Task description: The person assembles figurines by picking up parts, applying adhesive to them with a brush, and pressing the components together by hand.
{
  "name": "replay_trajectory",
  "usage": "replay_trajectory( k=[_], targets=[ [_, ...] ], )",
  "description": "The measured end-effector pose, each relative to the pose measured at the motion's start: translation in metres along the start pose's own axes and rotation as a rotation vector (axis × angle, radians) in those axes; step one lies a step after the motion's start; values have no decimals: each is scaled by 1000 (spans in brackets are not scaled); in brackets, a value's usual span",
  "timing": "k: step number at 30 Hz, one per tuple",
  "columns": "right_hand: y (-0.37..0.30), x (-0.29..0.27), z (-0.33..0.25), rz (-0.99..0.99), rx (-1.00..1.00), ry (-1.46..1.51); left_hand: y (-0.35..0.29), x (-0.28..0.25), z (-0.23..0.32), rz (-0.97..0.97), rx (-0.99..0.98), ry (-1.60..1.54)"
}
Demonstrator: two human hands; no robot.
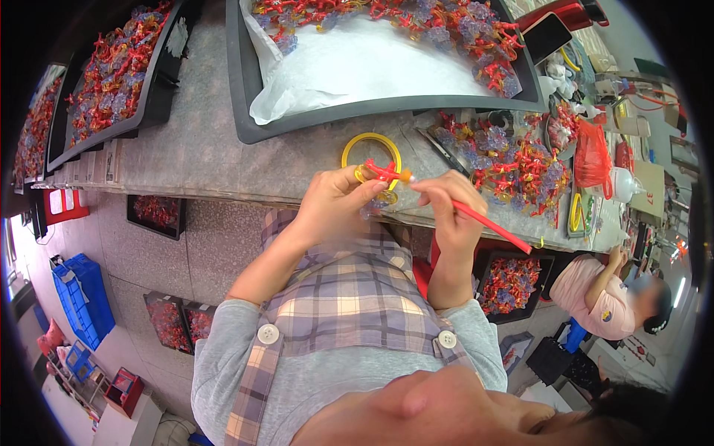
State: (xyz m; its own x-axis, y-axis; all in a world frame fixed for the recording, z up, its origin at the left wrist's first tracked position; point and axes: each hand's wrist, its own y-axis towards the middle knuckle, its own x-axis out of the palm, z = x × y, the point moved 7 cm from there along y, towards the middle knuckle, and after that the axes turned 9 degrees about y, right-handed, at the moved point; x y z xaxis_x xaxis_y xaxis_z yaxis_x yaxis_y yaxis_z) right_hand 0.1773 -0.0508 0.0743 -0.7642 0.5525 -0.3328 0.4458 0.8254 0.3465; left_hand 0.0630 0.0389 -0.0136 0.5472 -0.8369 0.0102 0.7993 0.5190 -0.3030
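Observation:
My left hand [332, 201] pinches a small red figurine [381, 171] with yellow and translucent purple parts, just over the table's front edge. Between the fingers of my right hand [455, 208] is a red-handled paintbrush [494, 229]. Its tip points left and meets, or nearly meets, the figurine's orange-yellow end. A yellow ring [372, 137], like a roll of tape, lies on the table right behind the figurine. To the right of the ring, a dark slim tool [444, 151] like tweezers rests beside a heap of similar red and purple figurines [520, 167].
A black tray [245, 123] lined with white sheet holds more figurines along its far side. Another full tray [152, 111] stands at left. A red plastic bag [593, 156] and a phone-like screen [547, 37] are at right. A co-worker [595, 293] sits further right. Blue crates [83, 297] stand on the floor.

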Motion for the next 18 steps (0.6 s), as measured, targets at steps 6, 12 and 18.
replay_trajectory(
  k=[6, 12, 18],
  targets=[
    [0, -14, -6, 37, -65, 206, -7, -5, 15, 110, 219, 342],
    [1, -5, -3, 59, -83, 57, -4, -6, 17, 142, 241, 445],
    [10, 6, -14, -12, -193, 84, -5, -8, 17, 151, 271, 452]
  ],
)
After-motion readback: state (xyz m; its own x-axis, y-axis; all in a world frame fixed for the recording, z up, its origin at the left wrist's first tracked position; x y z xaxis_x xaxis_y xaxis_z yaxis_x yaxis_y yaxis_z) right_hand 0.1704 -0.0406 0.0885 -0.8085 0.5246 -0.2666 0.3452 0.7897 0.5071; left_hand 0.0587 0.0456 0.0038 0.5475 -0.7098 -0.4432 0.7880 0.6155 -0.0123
